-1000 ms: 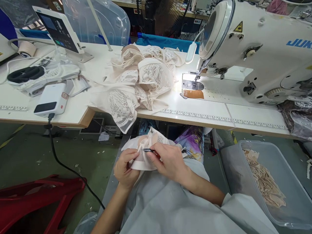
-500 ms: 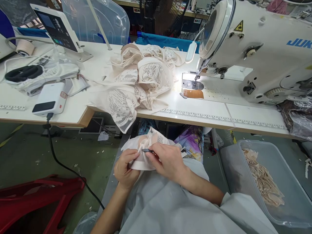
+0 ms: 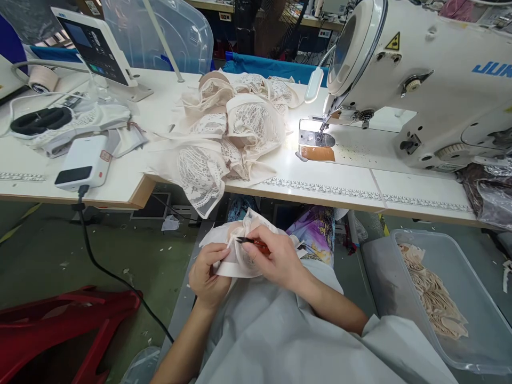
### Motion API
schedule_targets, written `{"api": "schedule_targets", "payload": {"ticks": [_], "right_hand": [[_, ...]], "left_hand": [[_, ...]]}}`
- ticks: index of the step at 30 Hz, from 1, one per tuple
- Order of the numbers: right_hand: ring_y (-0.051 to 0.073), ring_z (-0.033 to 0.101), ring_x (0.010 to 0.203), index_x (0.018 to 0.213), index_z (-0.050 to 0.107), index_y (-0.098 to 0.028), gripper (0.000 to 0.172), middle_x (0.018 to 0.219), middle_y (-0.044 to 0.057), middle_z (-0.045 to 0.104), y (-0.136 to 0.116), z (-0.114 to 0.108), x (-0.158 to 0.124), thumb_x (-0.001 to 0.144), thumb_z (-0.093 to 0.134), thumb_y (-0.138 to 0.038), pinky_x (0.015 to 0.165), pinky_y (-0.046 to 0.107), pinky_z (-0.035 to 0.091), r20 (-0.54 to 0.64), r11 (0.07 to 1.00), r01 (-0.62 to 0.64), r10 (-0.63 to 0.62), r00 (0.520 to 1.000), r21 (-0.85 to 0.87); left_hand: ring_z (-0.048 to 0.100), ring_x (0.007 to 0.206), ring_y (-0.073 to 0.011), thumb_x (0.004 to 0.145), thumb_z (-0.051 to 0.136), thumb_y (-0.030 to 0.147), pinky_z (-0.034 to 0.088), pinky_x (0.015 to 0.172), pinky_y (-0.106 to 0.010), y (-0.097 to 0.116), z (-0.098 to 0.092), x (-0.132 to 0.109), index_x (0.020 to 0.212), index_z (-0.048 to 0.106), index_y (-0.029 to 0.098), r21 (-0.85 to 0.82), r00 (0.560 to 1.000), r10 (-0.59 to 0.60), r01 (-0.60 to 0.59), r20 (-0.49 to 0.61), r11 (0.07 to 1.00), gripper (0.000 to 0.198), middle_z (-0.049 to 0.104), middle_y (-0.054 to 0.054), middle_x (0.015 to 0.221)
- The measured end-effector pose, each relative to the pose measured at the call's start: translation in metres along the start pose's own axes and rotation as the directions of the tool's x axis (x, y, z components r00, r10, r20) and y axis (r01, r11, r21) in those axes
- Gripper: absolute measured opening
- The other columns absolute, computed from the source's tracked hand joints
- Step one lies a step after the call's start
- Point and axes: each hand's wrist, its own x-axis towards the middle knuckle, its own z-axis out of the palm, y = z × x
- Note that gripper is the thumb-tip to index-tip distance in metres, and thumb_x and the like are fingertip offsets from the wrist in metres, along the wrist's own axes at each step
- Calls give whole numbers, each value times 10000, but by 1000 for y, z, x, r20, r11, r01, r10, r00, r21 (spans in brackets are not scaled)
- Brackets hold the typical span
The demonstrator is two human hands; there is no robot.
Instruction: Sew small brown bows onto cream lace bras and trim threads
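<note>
Low over my lap, my left hand (image 3: 210, 274) pinches the edge of a cream bra (image 3: 244, 266) between thumb and fingers. The bra's cups are bunched and partly covered by my hands. My right hand (image 3: 276, 256) is closed round thread snips (image 3: 262, 246) with dark pointed blades and a reddish-orange handle. Their tips point left and lie over the middle of the bra, close to my left thumb. Whether the blades touch the fabric I cannot tell.
Above my hands, a heap of cream lace bras (image 3: 256, 125) overhangs the table edge (image 3: 304, 194). A sewing machine (image 3: 400, 80) stands at right. A clear bin (image 3: 480, 298) with beige fabric pieces is at lower right. A power bank (image 3: 82, 162) trails a black cable; a red stool (image 3: 80, 320) stands left.
The snips have moved slightly up and turned in my right hand, so the reddish-orange handle now shows. My left hand keeps its hold on the bra.
</note>
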Motion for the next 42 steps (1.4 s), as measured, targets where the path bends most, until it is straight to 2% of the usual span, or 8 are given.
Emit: {"api": "schedule_targets", "payload": {"ticks": [5, 16, 26, 30, 35, 38, 40, 42], "right_hand": [[124, 598, 640, 894, 606, -213, 309, 742, 2, 691, -1, 1, -5, 1030, 421, -420, 577, 251, 311, -15, 962, 93, -100, 995, -255], [117, 591, 629, 792, 570, -219, 353, 696, -8, 673, 0, 4, -4, 1049, 394, -386, 576, 261, 310, -24, 928, 154, -172, 985, -340], [125, 613, 628, 1005, 615, -221, 238, 732, -19, 693, 0, 2, -4, 989, 492, -424, 571, 244, 343, -29, 986, 34, -39, 999, -162], [149, 650, 685, 1163, 609, -214, 502, 944, 23, 721, 0, 13, -13, 804, 697, -553, 580, 255, 416, -45, 986, 34, -42, 998, -160], [159, 674, 778, 1027, 665, -218, 192, 1034, 42, 731, 12, 16, -13, 842, 611, -213, 623, 263, 432, -11, 934, 106, -116, 993, -340], [182, 667, 807, 1007, 675, -230, 176, 908, 31, 738, 15, -6, 4, 853, 596, -195, 675, 269, 437, -9, 901, 115, -131, 991, -418], [186, 661, 824, 1054, 676, -227, 192, 987, 50, 735, 12, -24, 18, 885, 586, -215, 689, 273, 438, -46, 880, 107, -144, 988, -464], [182, 659, 833, 1147, 662, -214, 245, 1158, 87, 695, 8, -38, 29, 928, 557, -248, 669, 275, 437, -119, 876, 75, -148, 982, -476]], "left_hand": [[680, 759, -139, 793, 712, 46, 536, 651, -244, -1, 0, 1, 948, 667, 215, 10, 1000, 21, -21, 11, 1000, 234, 706, -13, 874], [690, 725, -144, 821, 693, 99, 539, 631, -243, -1, -2, 2, 915, 665, 217, 66, 998, 55, -57, 34, 996, 154, 721, -19, 837], [676, 694, -133, 830, 674, 125, 532, 605, -228, 3, -1, 5, 895, 640, 220, 102, 998, 17, -23, 53, 995, 120, 706, -4, 807], [637, 618, -113, 834, 657, 164, 502, 557, -208, 11, -3, 16, 1003, 658, 216, 175, 990, -91, 72, 103, 982, 177, 709, 13, 819], [680, 734, -150, 874, 601, 187, 521, 655, -233, 8, -21, 48, 1046, 719, 210, 239, 947, -133, 62, 292, 969, 210, 742, -22, 858], [671, 666, -180, 859, 625, 302, 491, 564, -244, 5, -33, 69, 922, 754, 222, 230, 832, -250, 152, 495, 961, 165, 749, -20, 792], [628, 574, -180, 864, 638, 414, 439, 480, -244, 7, -38, 77, 784, 748, 220, 202, 623, -401, 367, 671, 908, 237, 717, -12, 690], [607, 549, -182, 860, 660, 511, 418, 459, -245, 10, -38, 78, 725, 738, 204, 184, 388, -518, 637, 763, 749, 344, 695, -20, 647]]}}
